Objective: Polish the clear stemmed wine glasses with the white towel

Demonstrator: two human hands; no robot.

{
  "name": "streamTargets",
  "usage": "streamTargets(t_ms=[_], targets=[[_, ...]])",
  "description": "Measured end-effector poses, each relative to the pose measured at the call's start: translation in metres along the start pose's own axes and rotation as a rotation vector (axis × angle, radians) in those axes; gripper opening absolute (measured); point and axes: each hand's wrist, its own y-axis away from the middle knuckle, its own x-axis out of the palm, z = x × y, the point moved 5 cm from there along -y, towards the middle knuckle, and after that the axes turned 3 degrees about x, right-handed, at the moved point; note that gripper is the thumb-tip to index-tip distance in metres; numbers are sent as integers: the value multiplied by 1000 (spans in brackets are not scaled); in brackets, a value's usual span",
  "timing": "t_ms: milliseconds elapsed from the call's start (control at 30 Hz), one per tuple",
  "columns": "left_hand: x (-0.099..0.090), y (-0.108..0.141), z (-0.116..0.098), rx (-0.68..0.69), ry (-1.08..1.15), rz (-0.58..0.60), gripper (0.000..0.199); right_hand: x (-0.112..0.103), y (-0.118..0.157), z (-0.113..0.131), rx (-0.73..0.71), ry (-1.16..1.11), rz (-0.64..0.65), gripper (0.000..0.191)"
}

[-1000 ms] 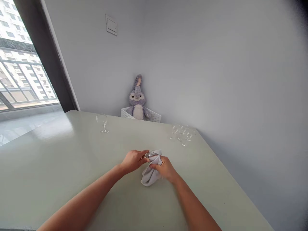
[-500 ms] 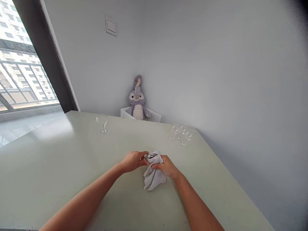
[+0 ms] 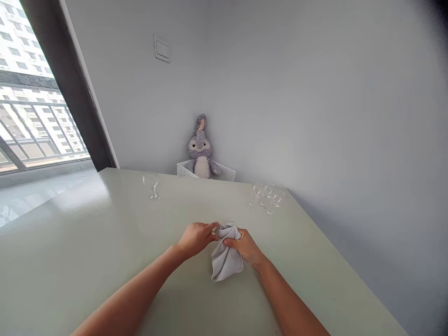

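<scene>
A light grey cloth is bunched in my right hand, whose thumb presses on its front while the lower part hangs down. The cloth wraps round a clear glass, so most of the glass is hidden. My left hand is closed on the bare part of the glass at the left, thumb and fingers pinching it. Both hands are close together above the pale table.
One stemmed glass stands upright at the table's far left. Several small stemmed glasses are grouped near the far right corner. Behind the table's back edge, a plush toy sits in a white perforated basket, against the grey wall.
The whole view has shifted slightly, so everything sits a little lower. My hands still hold the glass and cloth in nearly the same place, with the glass turned slightly.
</scene>
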Motion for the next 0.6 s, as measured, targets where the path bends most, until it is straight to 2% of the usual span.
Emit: streamTargets(t_ms=[100, 133, 167, 267, 333, 400, 467, 533, 600], targets=[[7, 4, 2, -24, 278, 301, 35, 1, 4, 4, 22, 96, 114, 34], [7, 4, 0, -23, 274, 317, 36, 1, 4, 4, 28, 79, 112, 34], [5, 4, -2, -27, 203, 265, 36, 0, 3, 3, 29, 43, 79, 33], [-4, 2, -11, -11, -205, -69, 37, -4, -3, -4, 25, -125, -99, 31], [-2, 2, -17, 41, -378, -160, 37, -3, -6, -10, 24, -197, -158, 33], [2, 0, -15, 74, -389, -138, 32, 0, -6, -12, 10, -145, -135, 36], [2, -1, -7, 67, -294, -80, 32, 3, -4, -7, -17, 38, -62, 34], [-1, -1, 1, 45, -119, -8, 40, 5, 1, 0, -52, 275, 0, 27], [-4, 1, 5, 23, 108, 106, 45, 4, 4, 11, -138, 512, 8, 21]])
